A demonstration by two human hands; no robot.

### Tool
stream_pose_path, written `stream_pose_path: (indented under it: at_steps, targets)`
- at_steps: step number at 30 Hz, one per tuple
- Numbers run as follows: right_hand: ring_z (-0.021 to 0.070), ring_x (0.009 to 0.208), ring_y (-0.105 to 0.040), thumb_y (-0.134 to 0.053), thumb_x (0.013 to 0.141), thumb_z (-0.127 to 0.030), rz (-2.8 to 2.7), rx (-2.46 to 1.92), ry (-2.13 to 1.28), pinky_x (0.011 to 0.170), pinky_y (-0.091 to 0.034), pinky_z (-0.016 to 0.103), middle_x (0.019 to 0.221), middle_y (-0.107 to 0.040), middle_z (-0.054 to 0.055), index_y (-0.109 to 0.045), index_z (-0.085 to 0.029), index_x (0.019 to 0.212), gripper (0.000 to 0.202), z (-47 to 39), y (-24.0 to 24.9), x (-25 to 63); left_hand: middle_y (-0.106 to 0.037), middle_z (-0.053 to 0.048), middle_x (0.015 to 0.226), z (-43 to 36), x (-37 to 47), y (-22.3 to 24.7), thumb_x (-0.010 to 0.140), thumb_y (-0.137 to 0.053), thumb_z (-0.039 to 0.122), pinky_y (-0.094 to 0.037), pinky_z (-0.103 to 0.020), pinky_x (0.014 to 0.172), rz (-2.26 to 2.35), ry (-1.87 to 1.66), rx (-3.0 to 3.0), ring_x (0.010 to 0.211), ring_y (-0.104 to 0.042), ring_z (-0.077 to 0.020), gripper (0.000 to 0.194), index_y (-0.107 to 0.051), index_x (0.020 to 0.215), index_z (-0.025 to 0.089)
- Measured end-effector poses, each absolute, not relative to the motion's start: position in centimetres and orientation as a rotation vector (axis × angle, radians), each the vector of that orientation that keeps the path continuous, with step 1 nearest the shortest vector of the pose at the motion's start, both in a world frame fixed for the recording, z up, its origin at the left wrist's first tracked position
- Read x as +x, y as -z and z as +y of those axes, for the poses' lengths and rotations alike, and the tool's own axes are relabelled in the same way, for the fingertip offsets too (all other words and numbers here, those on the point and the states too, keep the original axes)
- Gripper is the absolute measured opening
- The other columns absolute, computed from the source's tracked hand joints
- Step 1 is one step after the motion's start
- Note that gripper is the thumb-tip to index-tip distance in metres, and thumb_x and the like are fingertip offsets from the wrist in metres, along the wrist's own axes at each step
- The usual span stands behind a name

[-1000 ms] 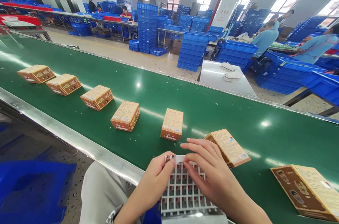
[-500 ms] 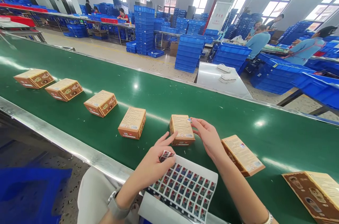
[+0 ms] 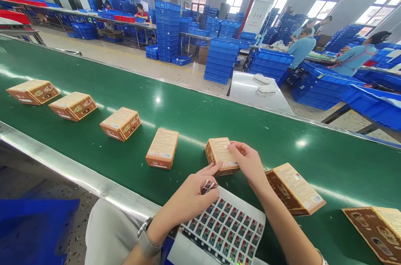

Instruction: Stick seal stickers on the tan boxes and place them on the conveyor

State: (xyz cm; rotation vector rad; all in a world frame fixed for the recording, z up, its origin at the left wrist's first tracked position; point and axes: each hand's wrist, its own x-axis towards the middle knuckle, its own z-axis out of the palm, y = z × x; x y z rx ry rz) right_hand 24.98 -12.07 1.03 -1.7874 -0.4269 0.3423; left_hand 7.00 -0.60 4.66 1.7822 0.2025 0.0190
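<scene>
My left hand (image 3: 200, 192) grips a sheet of small stickers (image 3: 232, 231) between thumb and fingers, and its outstretched fingertips touch the near left edge of a small brown and cream carton (image 3: 219, 152). My right hand (image 3: 249, 162) is closed in a pinch at the top of that carton. A small shiny sticker (image 3: 227, 146) shows at its fingertips, against the printed cream face. Right of my hand lies another carton (image 3: 297, 185) with a small shiny sticker on its top face.
The cartons sit in a row on a green conveyor belt (image 3: 194, 123); a nearer one (image 3: 163, 148) is to the left, another (image 3: 376, 231) at the far right. A metal rail (image 3: 94, 181) edges the belt. Beyond stand stacked blue crates (image 3: 221, 60) and people at tables.
The cartons have shifted slightly right in view, and both hands moved right with the middle one. My right fingertips have brought the sticker down onto the carton's top face.
</scene>
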Motion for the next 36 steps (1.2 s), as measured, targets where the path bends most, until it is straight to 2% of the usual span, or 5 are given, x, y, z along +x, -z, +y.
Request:
stream_pose_path:
  at_steps: [10, 13, 16, 27, 36]
  targets:
    - [0.0239, 0.061, -0.063, -0.053, 0.081, -0.042, -0.549, -2.123, -0.002, 0.066, -0.051, 0.043, 0.098, -0.068, 0.013, -0.048, -0.019, 0.107, 0.035, -13.5, -2.2, 26.8, -0.058, -0.009, 0.145, -2.1, 7.3, -4.5, 0.087, -0.054, 0.024, -0.041, -0.039, 0.101, 0.144, 0.001, 1.732, 0.123, -0.058, -0.0314, 0.023, -0.051, 0.065, 0.021]
    - [0.0289, 0.079, -0.065, -0.046, 0.084, -0.034, -0.657, -2.172, 0.086, 0.079, -0.049, 0.052, 0.120, -0.063, 0.017, -0.055, -0.019, 0.106, 0.028, -14.6, -3.5, 26.0, -0.069, -0.005, 0.093, -2.2, 6.0, -4.0, 0.094, -0.051, 0.039, -0.041, -0.031, 0.073, 0.270, 0.010, 1.700, 0.080, -0.057, -0.0204, 0.027, -0.059, 0.077, 0.019]
    - [0.0311, 0.111, -0.059, -0.046, 0.097, -0.034, -1.003, -2.100, 0.149, 0.092, -0.047, 0.051, 0.134, -0.058, 0.009, -0.061, -0.025, 0.108, 0.021, -15.8, -5.2, 23.0, -0.043, 0.004, 0.068, -2.1, 4.6, -3.2, 0.096, -0.050, 0.049, -0.031, -0.027, 0.062, 0.360, -0.034, 1.606, 0.065, -0.037, -0.0135, 0.037, -0.050, 0.074, 0.018]
    - [0.0306, 0.126, -0.050, -0.053, 0.100, -0.004, -1.825, -1.731, 0.252, 0.098, -0.048, 0.051, 0.127, -0.062, 0.014, -0.062, -0.014, 0.110, 0.017, -14.9, -5.7, 16.4, -0.061, 0.002, 0.082, -2.2, 2.3, -3.8, 0.085, -0.062, 0.021, -0.040, -0.027, 0.069, 0.353, -0.061, 1.612, 0.074, -0.047, -0.0151, 0.011, -0.062, 0.095, 0.016]
    - [0.0267, 0.125, -0.054, -0.053, 0.097, -0.005, -1.709, -1.654, 0.117, 0.102, -0.048, 0.046, 0.125, -0.065, 0.010, -0.061, -0.019, 0.099, 0.016, -15.2, -5.0, 15.5, -0.060, -0.002, 0.087, -1.4, 2.0, -2.6, 0.088, -0.061, 0.028, -0.041, -0.028, 0.071, 0.461, -0.120, 1.477, 0.079, -0.047, -0.0165, 0.015, -0.061, 0.093, 0.015]
